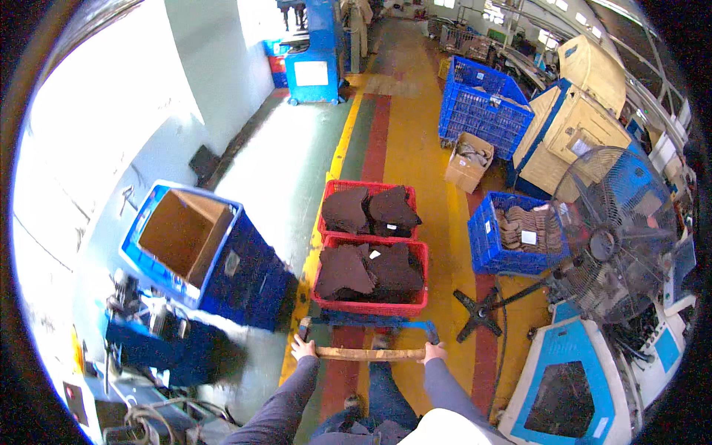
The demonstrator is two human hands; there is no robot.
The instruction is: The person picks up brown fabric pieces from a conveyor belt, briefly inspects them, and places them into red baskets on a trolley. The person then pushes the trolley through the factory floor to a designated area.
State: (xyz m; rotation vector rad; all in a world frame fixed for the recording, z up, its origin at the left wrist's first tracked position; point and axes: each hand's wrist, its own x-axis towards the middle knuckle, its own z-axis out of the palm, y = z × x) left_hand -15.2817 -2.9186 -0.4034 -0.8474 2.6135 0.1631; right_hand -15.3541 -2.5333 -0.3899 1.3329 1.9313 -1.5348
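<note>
Head fisheye, down and forward along aisle (pixel 436 178); left hand (pixel 303 348), right hand (pixel 434 353) near.

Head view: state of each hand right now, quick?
Left hand: at the left end of the straight, tan, wood-like push bar; how far closed cannot be told.
Right hand: closed on the bar's right end.

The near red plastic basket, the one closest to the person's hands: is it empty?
No, the near red plastic basket holds flat, dark brown pieces lying in stacks side by side.
</note>
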